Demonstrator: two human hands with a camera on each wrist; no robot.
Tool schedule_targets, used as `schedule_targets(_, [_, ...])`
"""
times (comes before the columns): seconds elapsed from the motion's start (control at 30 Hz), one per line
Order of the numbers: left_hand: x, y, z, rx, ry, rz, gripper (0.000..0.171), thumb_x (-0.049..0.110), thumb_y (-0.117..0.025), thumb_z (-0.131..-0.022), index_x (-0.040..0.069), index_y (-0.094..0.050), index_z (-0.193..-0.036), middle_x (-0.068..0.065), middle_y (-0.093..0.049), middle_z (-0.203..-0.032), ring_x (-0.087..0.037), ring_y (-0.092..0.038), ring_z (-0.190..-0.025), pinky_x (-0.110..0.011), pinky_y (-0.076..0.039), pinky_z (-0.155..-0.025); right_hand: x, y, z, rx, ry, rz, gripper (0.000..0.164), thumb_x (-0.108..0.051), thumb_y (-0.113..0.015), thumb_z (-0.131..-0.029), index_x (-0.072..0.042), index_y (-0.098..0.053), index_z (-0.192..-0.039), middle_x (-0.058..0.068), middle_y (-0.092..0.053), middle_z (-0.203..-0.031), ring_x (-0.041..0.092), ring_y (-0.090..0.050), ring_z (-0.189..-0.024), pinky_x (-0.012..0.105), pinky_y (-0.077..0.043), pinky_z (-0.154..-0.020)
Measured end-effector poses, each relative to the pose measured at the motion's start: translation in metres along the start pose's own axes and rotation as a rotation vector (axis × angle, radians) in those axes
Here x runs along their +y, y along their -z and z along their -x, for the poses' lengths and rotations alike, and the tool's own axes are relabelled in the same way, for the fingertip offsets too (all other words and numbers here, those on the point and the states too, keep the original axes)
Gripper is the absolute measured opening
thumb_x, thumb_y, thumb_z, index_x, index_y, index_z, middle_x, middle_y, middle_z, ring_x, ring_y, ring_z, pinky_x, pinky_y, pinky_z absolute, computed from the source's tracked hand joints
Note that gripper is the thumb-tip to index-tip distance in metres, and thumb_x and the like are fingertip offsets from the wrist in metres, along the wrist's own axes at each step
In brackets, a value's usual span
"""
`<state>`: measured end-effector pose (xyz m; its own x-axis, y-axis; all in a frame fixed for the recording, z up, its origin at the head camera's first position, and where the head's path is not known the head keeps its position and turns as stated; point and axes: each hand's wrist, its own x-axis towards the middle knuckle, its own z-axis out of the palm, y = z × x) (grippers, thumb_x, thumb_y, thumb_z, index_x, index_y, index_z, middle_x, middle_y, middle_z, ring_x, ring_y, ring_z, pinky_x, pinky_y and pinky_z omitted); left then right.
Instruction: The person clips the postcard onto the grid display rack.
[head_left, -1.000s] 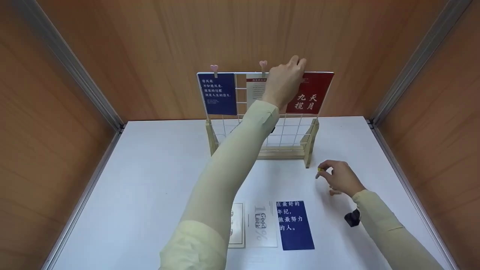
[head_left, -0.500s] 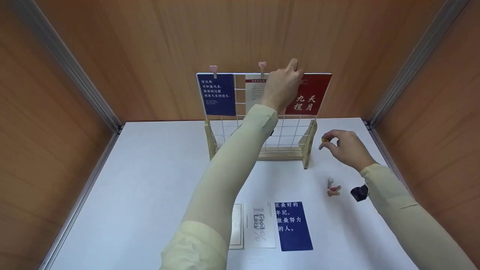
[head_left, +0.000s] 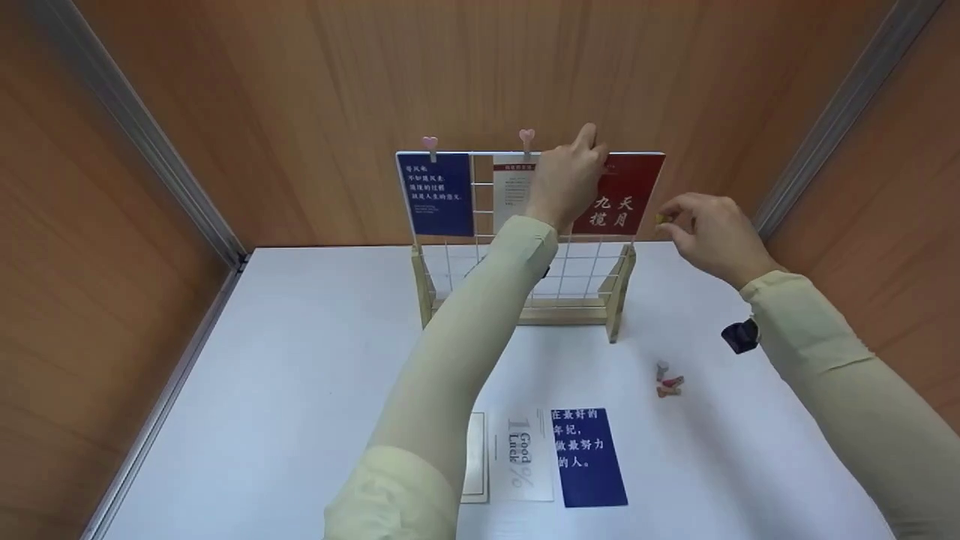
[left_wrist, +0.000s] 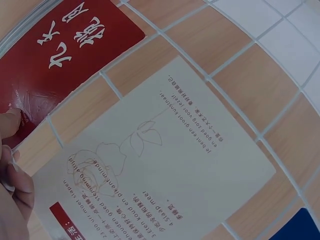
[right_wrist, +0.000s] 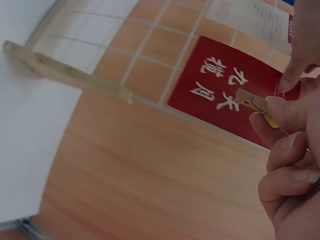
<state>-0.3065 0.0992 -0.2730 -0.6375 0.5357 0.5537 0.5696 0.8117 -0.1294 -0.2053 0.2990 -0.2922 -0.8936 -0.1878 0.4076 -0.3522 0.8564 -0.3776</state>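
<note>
My left hand [head_left: 566,184] pinches a red card [head_left: 622,187] with white characters at the top right of a white wire grid rack. The thumb presses on the card's face in the left wrist view. My right hand [head_left: 716,232] is raised just right of the rack, apart from the card. Between its thumb and index finger is a small wooden clothespin [right_wrist: 256,102] with a yellow part, its wooden end towards the red card. A white printed card [left_wrist: 150,145] and a blue card [head_left: 439,195] hang on the grid, with pink heart clothespins [head_left: 430,144] above them.
Several small clothespins [head_left: 669,388] lie on the white table [head_left: 322,360], right of centre. At the front are a blue card [head_left: 592,465], a "Good Luck" card [head_left: 529,480] and a bordered card [head_left: 476,465], partly behind the left arm. Wooden walls [head_left: 337,82] enclose the table.
My right hand has risen from near the table to the height of the red card, carrying the clothespin. The pile of clothespins has come into view. My left hand stays at the card.
</note>
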Motion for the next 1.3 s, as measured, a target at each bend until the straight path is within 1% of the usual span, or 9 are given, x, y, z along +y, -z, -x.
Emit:
schedule_targets(0.03, [0.000, 0.000, 0.000, -0.001, 0.000, 0.000, 0.030, 0.025, -0.049, -0.105, 0.017, -0.069, -0.125, -0.002, -0.058, -0.112, -0.014, -0.071, -0.092, -0.024, -0.055, -0.083, -0.002, 0.003, -0.003, 0.011, 0.012, 0.004, 0.015, -0.004, -0.068, -0.092, 0.001, -0.070, -0.106, 0.016, -0.068, -0.102, 0.030, -0.054, -0.082, 0.045, -0.049, -0.071])
schedule_targets(0.23, [-0.001, 0.000, 0.000, -0.020, 0.001, 0.008, 0.030, 0.025, -0.049, -0.104, 0.017, -0.068, -0.127, -0.003, -0.058, -0.115, -0.015, -0.070, -0.095, -0.025, -0.055, -0.083, -0.009, 0.014, -0.019, 0.042, 0.044, 0.021, 0.017, -0.002, -0.068, -0.092, 0.002, -0.069, -0.108, 0.017, -0.066, -0.106, 0.031, -0.054, -0.086, 0.047, -0.048, -0.075])
schedule_targets(0.47, [0.001, 0.002, -0.002, -0.044, 0.006, 0.000, 0.031, 0.025, -0.048, -0.104, 0.017, -0.066, -0.128, -0.003, -0.057, -0.117, -0.015, -0.071, -0.094, -0.025, -0.055, -0.082, -0.017, 0.020, -0.038, 0.115, 0.089, 0.044, 0.018, -0.002, -0.070, -0.090, 0.005, -0.068, -0.107, 0.019, -0.066, -0.102, 0.031, -0.055, -0.080, 0.045, -0.047, -0.070])
schedule_targets(0.57, [0.002, 0.003, -0.003, -0.059, 0.005, -0.004, 0.031, 0.024, -0.048, -0.105, 0.017, -0.065, -0.129, -0.003, -0.057, -0.119, -0.016, -0.070, -0.093, -0.025, -0.055, -0.082, -0.021, 0.021, -0.045, 0.133, 0.099, 0.042, 0.018, -0.003, -0.071, -0.090, 0.005, -0.068, -0.107, 0.020, -0.066, -0.101, 0.032, -0.057, -0.081, 0.045, -0.049, -0.072])
schedule_targets(0.8, [0.003, 0.004, -0.004, -0.073, 0.008, -0.021, 0.032, 0.024, -0.053, -0.102, 0.017, -0.064, -0.131, -0.003, -0.057, -0.121, -0.015, -0.070, -0.092, -0.025, -0.055, -0.083, -0.030, 0.025, -0.061, 0.140, 0.090, 0.030, 0.016, -0.001, -0.067, -0.092, 0.005, -0.067, -0.108, 0.020, -0.063, -0.103, 0.035, -0.060, -0.089, 0.051, -0.052, -0.082])
schedule_targets(0.97, [0.004, 0.005, -0.002, -0.083, 0.014, -0.005, 0.034, 0.027, -0.059, -0.099, 0.016, -0.064, -0.130, -0.003, -0.057, -0.121, -0.015, -0.070, -0.092, -0.025, -0.055, -0.084, -0.030, 0.024, -0.068, 0.134, 0.096, 0.029, 0.014, 0.001, -0.064, -0.093, 0.003, -0.067, -0.106, 0.020, -0.063, -0.101, 0.036, -0.060, -0.093, 0.053, -0.050, -0.087])
schedule_targets(1.03, [0.005, 0.006, -0.002, -0.089, 0.010, 0.006, 0.035, 0.028, -0.060, -0.098, 0.016, -0.064, -0.131, -0.003, -0.057, -0.122, -0.016, -0.070, -0.093, -0.026, -0.054, -0.085, -0.030, 0.024, -0.071, 0.133, 0.096, 0.026, 0.011, 0.001, -0.064, -0.094, 0.003, -0.067, -0.104, 0.019, -0.063, -0.099, 0.036, -0.060, -0.092, 0.053, -0.049, -0.086])
schedule_targets(1.1, [0.005, 0.006, -0.002, -0.094, 0.001, -0.002, 0.035, 0.028, -0.058, -0.099, 0.016, -0.063, -0.131, -0.003, -0.057, -0.123, -0.016, -0.070, -0.093, -0.026, -0.054, -0.085, -0.030, 0.024, -0.072, 0.131, 0.094, 0.025, 0.008, 0.002, -0.063, -0.094, 0.003, -0.067, -0.101, 0.019, -0.063, -0.098, 0.036, -0.060, -0.092, 0.053, -0.049, -0.086])
schedule_targets(1.3, [0.005, 0.006, -0.004, -0.090, -0.026, -0.053, 0.035, 0.026, -0.055, -0.100, 0.017, -0.063, -0.132, -0.002, -0.058, -0.121, -0.014, -0.070, -0.088, -0.025, -0.055, -0.082, -0.033, 0.025, -0.079, 0.134, 0.100, 0.023, 0.008, 0.004, -0.061, -0.094, 0.003, -0.069, -0.096, 0.018, -0.064, -0.095, 0.035, -0.060, -0.090, 0.052, -0.051, -0.084])
